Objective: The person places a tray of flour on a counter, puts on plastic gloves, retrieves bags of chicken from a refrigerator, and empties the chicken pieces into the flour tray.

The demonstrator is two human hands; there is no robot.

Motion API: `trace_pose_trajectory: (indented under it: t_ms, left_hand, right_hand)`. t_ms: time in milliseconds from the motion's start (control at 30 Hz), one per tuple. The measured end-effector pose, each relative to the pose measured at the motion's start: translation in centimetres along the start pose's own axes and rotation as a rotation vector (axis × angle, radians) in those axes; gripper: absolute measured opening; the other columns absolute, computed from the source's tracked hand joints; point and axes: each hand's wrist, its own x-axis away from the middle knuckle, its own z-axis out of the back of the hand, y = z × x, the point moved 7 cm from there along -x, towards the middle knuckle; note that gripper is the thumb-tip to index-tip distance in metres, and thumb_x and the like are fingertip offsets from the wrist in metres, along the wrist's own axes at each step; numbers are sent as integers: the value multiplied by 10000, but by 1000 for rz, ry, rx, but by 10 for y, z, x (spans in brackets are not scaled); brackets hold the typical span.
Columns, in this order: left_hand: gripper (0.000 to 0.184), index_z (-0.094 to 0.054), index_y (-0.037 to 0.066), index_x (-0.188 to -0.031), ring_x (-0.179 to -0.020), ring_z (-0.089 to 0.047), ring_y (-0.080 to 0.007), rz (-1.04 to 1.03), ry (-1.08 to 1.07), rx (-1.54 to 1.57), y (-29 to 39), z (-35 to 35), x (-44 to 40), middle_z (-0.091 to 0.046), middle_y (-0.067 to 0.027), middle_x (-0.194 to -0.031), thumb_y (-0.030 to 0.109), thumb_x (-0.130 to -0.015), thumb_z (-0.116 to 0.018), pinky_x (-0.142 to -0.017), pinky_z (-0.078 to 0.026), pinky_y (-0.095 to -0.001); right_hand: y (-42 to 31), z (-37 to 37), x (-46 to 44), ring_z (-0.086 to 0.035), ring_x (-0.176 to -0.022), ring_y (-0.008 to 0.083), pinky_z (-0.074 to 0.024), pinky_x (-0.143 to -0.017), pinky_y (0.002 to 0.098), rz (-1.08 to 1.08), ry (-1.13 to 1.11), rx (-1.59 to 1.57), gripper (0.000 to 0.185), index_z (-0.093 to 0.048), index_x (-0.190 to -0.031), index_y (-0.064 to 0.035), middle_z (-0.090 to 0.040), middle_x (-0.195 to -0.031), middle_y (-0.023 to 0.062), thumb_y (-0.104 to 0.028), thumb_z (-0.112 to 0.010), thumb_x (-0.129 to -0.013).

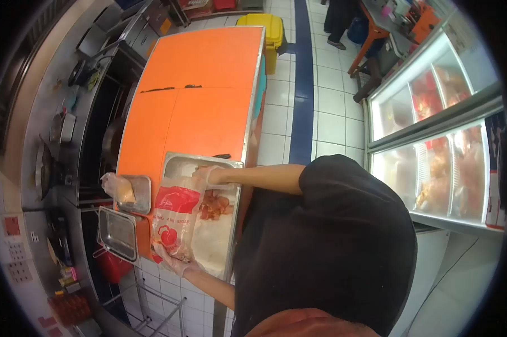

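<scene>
A clear plastic bag (pixel 175 216) with a red band, red print and a chicken logo lies slantwise over a metal tray (pixel 222 241). My left hand (pixel 175 261), in a clear glove, grips the bag's lower end. My right hand (pixel 209 175), gloved too, is closed at the bag's upper end inside the tray; its fingertips are partly hidden. Pinkish pieces of raw meat (pixel 213 205) lie in the tray beside the bag, with white showing on the tray's floor.
Left of the tray, a smaller metal pan (pixel 143 194) holds a plastic-wrapped yellowish item, near another metal pan (pixel 118 233). An orange table (pixel 191 118) extends beyond. A lit glass-door fridge (pixel 433 151) stands at right. Another person's legs (pixel 337 22) show at the far top.
</scene>
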Motion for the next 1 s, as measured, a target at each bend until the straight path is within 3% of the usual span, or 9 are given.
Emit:
trace_pose_trajectory:
  t_ms: [133,200,333,433,500,767,867,933,1000]
  left_hand:
    - [720,-581,-19,-1382,-1086,-698,-266,19,55,-87,3,-2,-10,-662,-137,-1328,504,-924,-774,-871,-618,-404]
    - [829,-509,53,-1506,-1320,-592,-295,221,145,-176,-7,5,-16,-570,-128,-1497,620,-934,-705,-1082,-541,-466]
    - [815,-519,31,-1498,-1295,-613,-292,238,210,-250,-10,6,-18,-567,-130,-1499,606,-948,-697,-1062,-556,-440]
    - [796,-548,6,-1468,-1240,-641,-273,40,184,-425,-2,9,-23,-590,-129,-1475,607,-963,-676,-1016,-576,-412]
    - [726,-576,-47,-1417,-1024,-693,-221,64,190,-574,2,9,-23,-644,-172,-1336,545,-1005,-655,-765,-608,-349]
    - [584,-652,-7,-1308,-815,-614,-164,-121,-244,-757,26,-21,-30,-677,-86,-1099,510,-1074,-516,-674,-507,-310]
    - [560,-680,8,-1267,-736,-584,-143,-101,-172,-763,37,-23,-31,-689,-53,-1010,497,-1100,-463,-639,-469,-295]
    - [642,-699,16,-1236,-554,-503,-111,-65,-42,-765,44,-24,-31,-692,-40,-925,597,-1072,-480,-467,-403,-268]
    - [634,-693,14,-1268,-599,-514,-104,-59,-54,-638,47,-38,-25,-719,-52,-989,586,-1063,-512,-520,-424,-268]
  right_hand:
    - [21,24,-5,-612,-1177,201,-481,-1015,359,85,123,-108,367,-701,-1284,10,-702,-1287,116,-113,-738,-940]
    - [27,34,-10,-609,-1182,200,-478,-1019,359,150,187,-153,367,-701,-1285,11,-700,-1291,115,-111,-738,-941]
    - [31,48,-11,-605,-1191,200,-476,-1026,360,250,261,-205,373,-694,-1293,11,-696,-1298,114,-118,-732,-944]
    - [30,40,6,-607,-1194,202,-481,-1025,364,183,212,-174,391,-676,-1306,10,-689,-1304,116,-147,-716,-951]
    - [26,33,13,-608,-1196,204,-484,-1024,367,162,188,-160,403,-664,-1316,9,-684,-1307,118,-167,-706,-955]
    - [8,-7,9,-614,-1203,211,-497,-1020,378,127,42,-39,458,-616,-1353,6,-664,-1321,123,-245,-665,-973]
    - [-2,-15,20,-616,-1206,214,-502,-1018,382,88,19,0,480,-598,-1366,5,-657,-1327,125,-274,-649,-980]
    - [-9,-21,23,-617,-1208,216,-506,-1017,384,61,2,22,495,-586,-1376,4,-652,-1330,126,-294,-639,-984]
    - [-17,-23,24,-619,-1210,217,-509,-1016,387,42,-18,41,510,-574,-1385,4,-647,-1334,128,-313,-629,-989]
